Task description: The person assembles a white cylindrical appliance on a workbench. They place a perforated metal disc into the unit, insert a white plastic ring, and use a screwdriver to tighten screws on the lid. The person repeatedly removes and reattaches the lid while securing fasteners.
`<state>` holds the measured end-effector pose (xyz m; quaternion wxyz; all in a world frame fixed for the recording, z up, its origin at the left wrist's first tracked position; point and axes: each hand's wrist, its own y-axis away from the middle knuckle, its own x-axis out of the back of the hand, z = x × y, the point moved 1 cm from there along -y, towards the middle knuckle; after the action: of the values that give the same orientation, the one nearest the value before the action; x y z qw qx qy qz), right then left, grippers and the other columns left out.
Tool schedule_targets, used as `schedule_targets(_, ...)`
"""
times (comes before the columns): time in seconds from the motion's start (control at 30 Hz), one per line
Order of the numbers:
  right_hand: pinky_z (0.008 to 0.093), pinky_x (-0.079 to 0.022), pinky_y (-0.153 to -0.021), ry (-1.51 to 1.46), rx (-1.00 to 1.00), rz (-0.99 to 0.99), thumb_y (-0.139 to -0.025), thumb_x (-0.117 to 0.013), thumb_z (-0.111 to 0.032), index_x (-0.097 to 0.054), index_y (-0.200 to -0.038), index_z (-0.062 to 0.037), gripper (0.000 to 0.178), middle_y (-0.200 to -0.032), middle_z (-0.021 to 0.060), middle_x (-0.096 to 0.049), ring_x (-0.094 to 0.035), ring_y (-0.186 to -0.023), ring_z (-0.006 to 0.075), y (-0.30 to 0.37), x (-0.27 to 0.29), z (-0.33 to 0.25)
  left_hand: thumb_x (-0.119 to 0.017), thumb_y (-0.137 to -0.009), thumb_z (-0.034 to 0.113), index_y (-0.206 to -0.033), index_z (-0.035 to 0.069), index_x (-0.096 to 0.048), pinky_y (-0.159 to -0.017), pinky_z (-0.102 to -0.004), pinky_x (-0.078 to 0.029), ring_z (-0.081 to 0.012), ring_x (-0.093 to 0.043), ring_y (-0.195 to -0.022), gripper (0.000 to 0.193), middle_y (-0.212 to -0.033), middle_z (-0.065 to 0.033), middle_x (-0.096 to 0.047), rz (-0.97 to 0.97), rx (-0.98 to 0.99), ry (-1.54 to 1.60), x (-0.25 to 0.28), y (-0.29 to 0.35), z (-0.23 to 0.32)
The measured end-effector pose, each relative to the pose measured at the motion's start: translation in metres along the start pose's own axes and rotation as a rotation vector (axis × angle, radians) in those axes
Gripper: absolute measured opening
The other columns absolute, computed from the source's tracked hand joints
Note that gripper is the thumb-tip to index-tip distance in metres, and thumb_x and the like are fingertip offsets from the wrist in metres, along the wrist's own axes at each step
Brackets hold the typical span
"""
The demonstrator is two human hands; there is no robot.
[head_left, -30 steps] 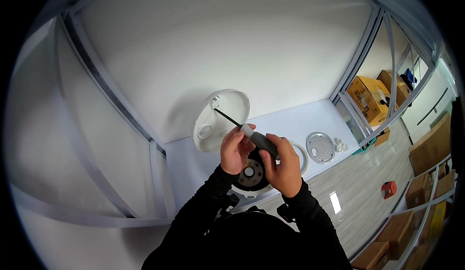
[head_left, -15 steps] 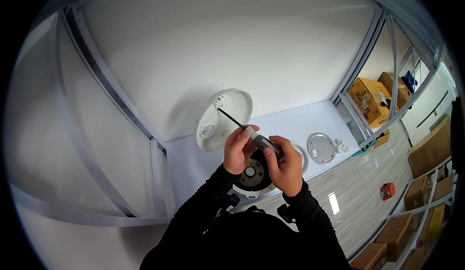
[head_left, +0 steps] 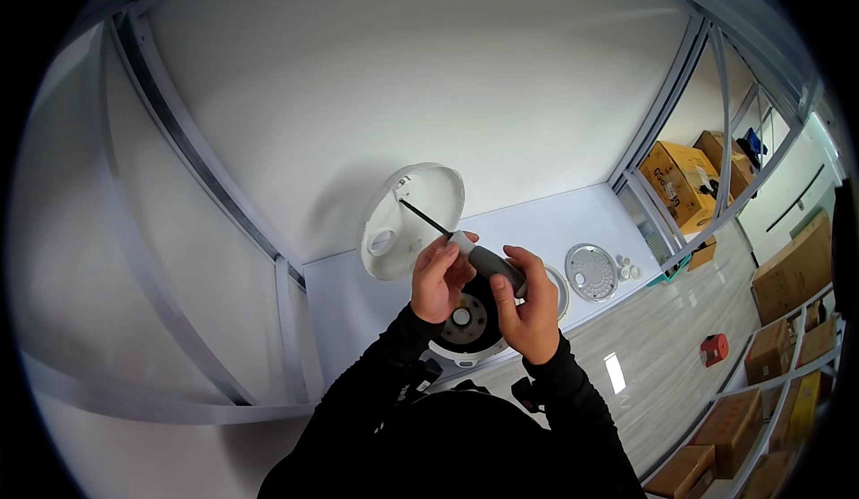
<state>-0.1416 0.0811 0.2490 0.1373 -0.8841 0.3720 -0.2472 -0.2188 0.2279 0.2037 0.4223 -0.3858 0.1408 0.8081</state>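
A screwdriver (head_left: 490, 266) with a grey handle, light collar and long dark shaft is in both my hands. My left hand (head_left: 434, 286) closes around the front of the handle at the collar. My right hand (head_left: 531, 313) grips its rear end between thumb and fingers. The shaft points up and left, its tip at the inner side of a raised white lid (head_left: 431, 211), near the lid's upper edge. Below my hands stands a white round appliance body (head_left: 465, 361), like a rice cooker, with a dark interior and a round metal centre. My hands partly cover it.
On the white table (head_left: 528, 220), a perforated metal disc (head_left: 586, 289) and several small white round parts (head_left: 624, 268) lie at the right. A pale ring (head_left: 562, 295) shows behind my right hand. Cardboard boxes (head_left: 684, 181), shelves and a red object (head_left: 714, 349) stand farther right.
The screwdriver handle has turned slightly about its own axis, and my right fingers have shifted on it. The tip stays at the same place on the lid.
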Motion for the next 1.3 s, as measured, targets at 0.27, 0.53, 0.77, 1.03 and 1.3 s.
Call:
schedule_targets(0.27,0.0388,-0.053,-0.087,0.041,0.272,0.075,-0.086,-0.075,-0.006,-0.058,-0.124,0.0016,0.042,-0.116,0.0214,-0.064,-0.066,-0.103,0.0368,-0.006,-0.007,-0.008,-0.061,-0.104,0.026,-0.106,0.005,-0.064,-0.063,-0.023,-0.04,-0.006,-0.049,-0.069,0.021,-0.084,0.0034,-0.057,0.016,-0.026,-0.019,0.006,-0.001,-0.01)
schedule_targets(0.53,0.038,-0.054,-0.085,0.065,0.177,0.061,-0.085,-0.076,-0.005,-0.059,-0.121,0.0017,0.04,-0.115,0.0209,-0.065,-0.067,-0.103,0.037,0.001,-0.006,-0.003,-0.062,-0.104,0.026,-0.112,0.004,-0.064,-0.064,-0.0224,-0.042,-0.0058,-0.051,-0.069,0.024,-0.085,0.0039,-0.057,-0.037,0.037,0.023,0.003,0.003,-0.001)
schedule_targets(0.77,0.0394,-0.054,-0.087,0.08,0.264,0.107,-0.084,-0.077,-0.004,-0.06,-0.121,0.0004,0.041,-0.115,0.0216,-0.065,-0.066,-0.102,0.0383,-0.002,-0.01,-0.016,-0.063,-0.103,0.025,-0.113,0.003,-0.064,-0.067,-0.0224,-0.045,-0.0062,-0.054,-0.073,0.025,-0.088,0.003,-0.061,-0.036,-0.003,0.01,0.012,-0.002,-0.01)
schedule_targets(1.03,0.0393,-0.054,-0.089,0.109,0.294,0.076,-0.085,-0.077,-0.003,-0.06,-0.122,-0.0017,0.04,-0.117,0.0227,-0.065,-0.066,-0.104,0.0387,0.0,-0.008,-0.005,-0.064,-0.103,0.026,-0.113,0.003,-0.064,-0.067,-0.0225,-0.045,-0.0065,-0.053,-0.072,0.025,-0.087,0.0024,-0.06,-0.073,0.051,0.001,0.004,0.001,0.002)
schedule_targets(1.3,0.0395,-0.054,-0.089,0.047,0.132,0.109,-0.085,-0.078,-0.004,-0.061,-0.123,-0.001,0.041,-0.118,0.0235,-0.065,-0.067,-0.105,0.0387,0.004,-0.014,-0.01,-0.062,-0.104,0.026,-0.111,0.002,-0.064,-0.066,-0.0228,-0.045,-0.0059,-0.053,-0.072,0.025,-0.085,0.0029,-0.058,-0.026,0.023,-0.023,0.008,-0.001,-0.007)
